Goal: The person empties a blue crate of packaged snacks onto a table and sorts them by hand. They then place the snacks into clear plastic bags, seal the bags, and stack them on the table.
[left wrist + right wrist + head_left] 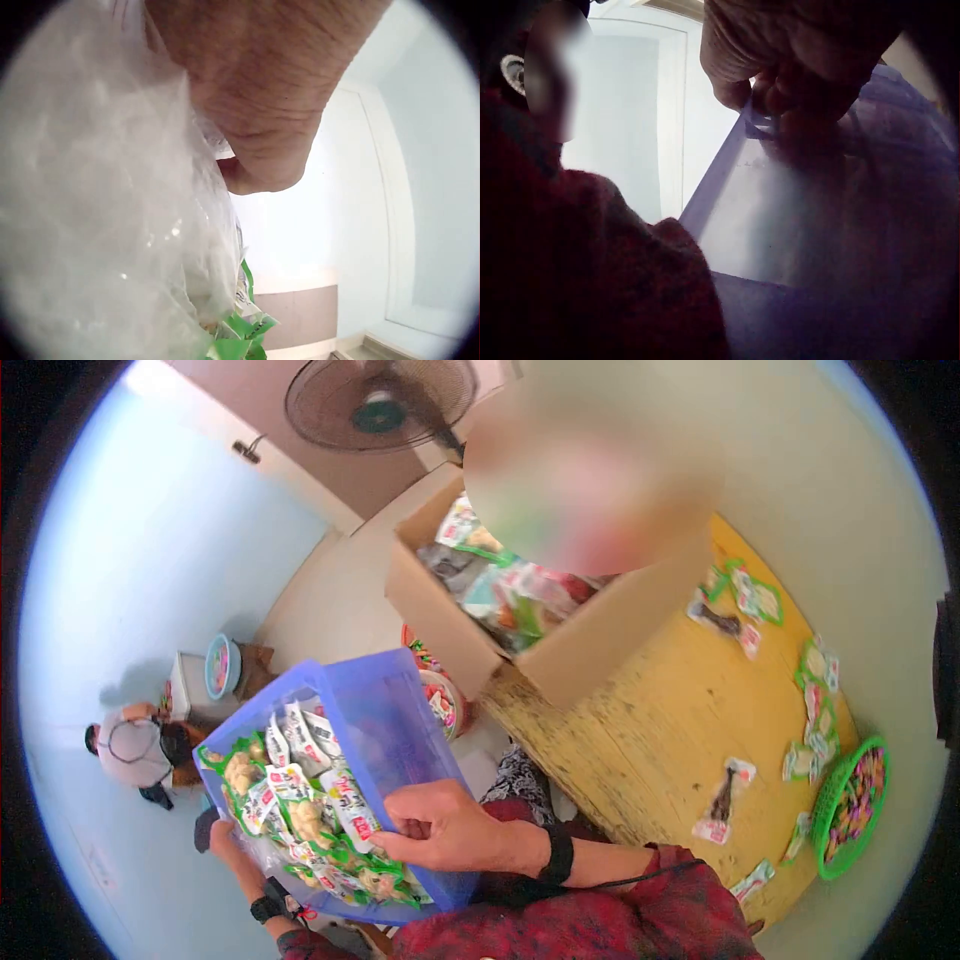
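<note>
A blue plastic bag full of small green-and-white snack packets is held open over my lap in the head view. My right hand grips the bag's near edge, thumb and fingers curled over it; the right wrist view shows those fingers pinching the blue film. My left hand holds the bag's far side from below, mostly hidden behind it. In the left wrist view the palm presses against crinkled clear plastic, with green packet corners at the bottom.
A yellow wooden table on the right carries an open cardboard box of packets, loose packets and a green basket. A fan stands at the back. Another person sits at the far left.
</note>
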